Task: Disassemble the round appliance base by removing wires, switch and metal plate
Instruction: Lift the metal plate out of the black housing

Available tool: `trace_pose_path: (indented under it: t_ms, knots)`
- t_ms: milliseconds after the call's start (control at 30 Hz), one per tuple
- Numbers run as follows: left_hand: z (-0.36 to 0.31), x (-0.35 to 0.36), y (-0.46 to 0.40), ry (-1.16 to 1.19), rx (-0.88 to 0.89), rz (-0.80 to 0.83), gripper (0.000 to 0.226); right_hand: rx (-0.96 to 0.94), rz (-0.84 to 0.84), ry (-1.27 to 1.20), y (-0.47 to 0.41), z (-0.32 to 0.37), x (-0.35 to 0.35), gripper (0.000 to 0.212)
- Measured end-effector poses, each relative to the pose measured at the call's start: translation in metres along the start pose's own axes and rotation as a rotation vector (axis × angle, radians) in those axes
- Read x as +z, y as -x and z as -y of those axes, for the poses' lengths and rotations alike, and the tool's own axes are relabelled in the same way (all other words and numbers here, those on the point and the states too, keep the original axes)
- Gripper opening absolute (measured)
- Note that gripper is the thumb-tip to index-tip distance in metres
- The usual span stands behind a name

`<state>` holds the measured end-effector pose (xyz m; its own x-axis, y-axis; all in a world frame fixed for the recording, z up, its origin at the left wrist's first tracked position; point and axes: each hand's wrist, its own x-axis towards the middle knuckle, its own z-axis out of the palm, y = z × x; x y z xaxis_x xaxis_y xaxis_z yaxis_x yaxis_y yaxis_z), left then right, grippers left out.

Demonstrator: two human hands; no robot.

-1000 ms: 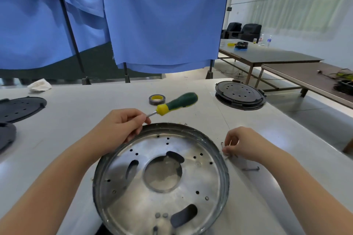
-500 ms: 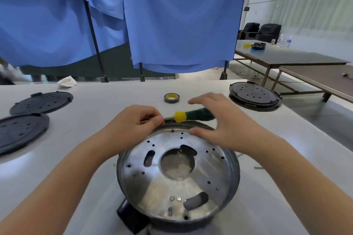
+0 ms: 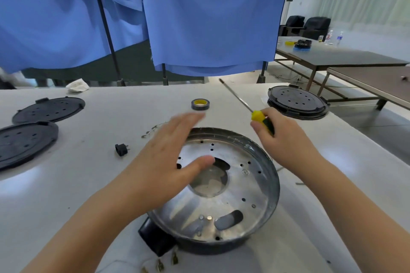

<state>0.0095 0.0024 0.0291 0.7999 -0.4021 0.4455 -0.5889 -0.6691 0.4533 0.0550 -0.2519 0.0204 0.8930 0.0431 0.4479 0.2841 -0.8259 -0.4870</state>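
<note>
The round appliance base (image 3: 261,224) lies on the white table (image 3: 77,195), its shiny metal plate (image 3: 235,186) facing up with a centre hole and several small holes. A black block (image 3: 155,242) sticks out at its near left rim, with brass terminals (image 3: 159,266) on the table beside it. My left hand (image 3: 164,162) hovers over the plate's left side with straight fingers, blurred. My right hand (image 3: 281,139) grips the green and yellow handle of a screwdriver (image 3: 257,115); its shaft points up and away to the left.
A small black plug part (image 3: 121,149) and a thin wire with connectors (image 3: 150,131) lie left of the base. A roll of tape (image 3: 200,104) sits behind it. Black round covers lie at the left (image 3: 47,109) (image 3: 24,142) and far right (image 3: 297,101). Blue curtains hang behind.
The screwdriver passed from my left hand to my right, which now grips its handle with the shaft pointing away. My left hand let go and its fingers are now straight above the plate.
</note>
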Motion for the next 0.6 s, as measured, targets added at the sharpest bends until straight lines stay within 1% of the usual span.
trace_pose_path:
  t_ms: [67, 100, 167, 233, 333, 400, 500, 600]
  knots:
    - [0.002, 0.008, 0.0, 0.036, -0.036, 0.127, 0.059, 0.17, -0.015, -0.023, -0.004, -0.011, 0.001, 0.022]
    - [0.005, 0.012, -0.001, 0.006, -0.059, 0.182, 0.056, 0.264, 0.019, -0.019, -0.006, -0.018, 0.001, 0.026]
    - [0.013, 0.019, -0.003, -0.155, -0.098, 0.258, 0.061, 0.428, 0.109, -0.041, -0.008, -0.029, 0.004, 0.033]
    - [0.024, 0.022, -0.005, -0.307, -0.151, 0.349, 0.072, 0.522, 0.145, -0.035, -0.007, -0.041, 0.008, 0.032]
    - [0.035, 0.025, -0.007, -0.418, -0.21, 0.492, 0.082, 0.574, 0.139, 0.017, -0.003, -0.054, 0.015, 0.024]
    - [0.041, 0.027, -0.009, -0.466, -0.216, 0.536, 0.084, 0.586, 0.137, 0.054, -0.001, -0.058, 0.018, 0.024]
    - [0.051, 0.027, -0.014, -0.479, -0.219, 0.547, 0.085, 0.594, 0.134, 0.098, 0.001, -0.061, 0.021, 0.018]
    - [0.064, 0.023, -0.018, -0.479, -0.206, 0.523, 0.085, 0.593, 0.12, 0.145, 0.002, -0.064, 0.021, 0.017]
